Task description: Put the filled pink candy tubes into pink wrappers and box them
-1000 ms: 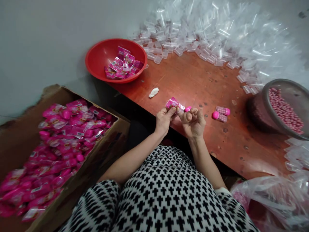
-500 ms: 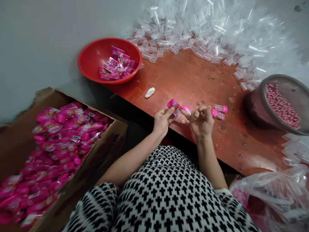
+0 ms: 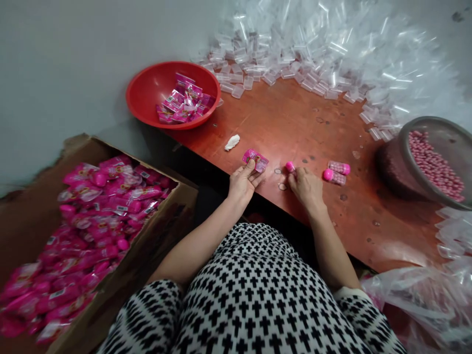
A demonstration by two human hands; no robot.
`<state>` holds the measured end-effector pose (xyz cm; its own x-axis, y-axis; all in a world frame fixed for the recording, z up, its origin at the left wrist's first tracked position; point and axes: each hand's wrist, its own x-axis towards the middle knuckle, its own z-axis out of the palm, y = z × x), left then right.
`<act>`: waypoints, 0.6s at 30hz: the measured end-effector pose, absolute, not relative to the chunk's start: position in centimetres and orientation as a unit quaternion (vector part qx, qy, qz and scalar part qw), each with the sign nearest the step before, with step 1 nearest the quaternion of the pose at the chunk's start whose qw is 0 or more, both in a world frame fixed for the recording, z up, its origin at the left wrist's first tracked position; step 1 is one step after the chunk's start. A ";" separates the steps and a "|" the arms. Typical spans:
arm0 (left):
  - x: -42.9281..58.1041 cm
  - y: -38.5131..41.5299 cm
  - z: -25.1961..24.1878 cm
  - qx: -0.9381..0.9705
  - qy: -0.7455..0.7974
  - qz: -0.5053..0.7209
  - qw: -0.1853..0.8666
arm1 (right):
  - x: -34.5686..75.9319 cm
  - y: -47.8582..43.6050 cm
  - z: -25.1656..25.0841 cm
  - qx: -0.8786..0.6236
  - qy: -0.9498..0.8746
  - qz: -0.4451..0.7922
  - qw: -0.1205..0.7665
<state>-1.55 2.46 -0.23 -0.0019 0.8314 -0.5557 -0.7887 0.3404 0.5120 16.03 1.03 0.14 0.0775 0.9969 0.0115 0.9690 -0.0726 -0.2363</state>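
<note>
Between thumb and fingers, my left hand (image 3: 241, 184) pinches a pink printed plastic packet (image 3: 260, 159) above the table's near edge. To its right, my right hand (image 3: 307, 188) has its fingers closed on a small tube with a pink cap (image 3: 290, 166). The cap points away to the upper left, and most of that tube is hidden under the fingers. Just right of this hand lie two clear pink-capped tubes, a nearer tube (image 3: 337, 179) and a farther tube (image 3: 338, 167), both with pink balls inside.
A red bowl (image 3: 134, 101) with pink packets stands at the table's left end, near a white lump (image 3: 232, 142). Clear empty tubes (image 3: 313, 78) are heaped at the back. A bucket of pink balls (image 3: 437, 164) stands right; a carton (image 3: 180, 201) of filled packets is at left.
My right hand has lowered to the table and closed around the pink-capped tube. My left hand, still pinching the packet, has moved slightly left, away from the right hand.
</note>
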 end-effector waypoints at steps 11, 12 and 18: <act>-1.2 2.3 -0.6 0.019 0.357 0.571 0.739 | 10.6 -2.0 0.3 -0.572 -0.468 0.528 0.418; -1.3 2.5 -0.6 0.028 0.350 0.572 0.741 | 10.3 -1.6 0.2 -0.573 -0.470 0.526 0.417; -1.4 1.0 1.1 0.048 0.369 0.641 0.672 | 11.3 -0.9 1.9 -0.522 -0.546 0.566 0.330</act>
<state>-1.44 1.02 1.13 -0.0933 0.8964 -0.4332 -0.8254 0.1737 0.5372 11.26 -0.94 1.92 -0.2375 0.9435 -0.2309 0.1962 -0.1862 -0.9627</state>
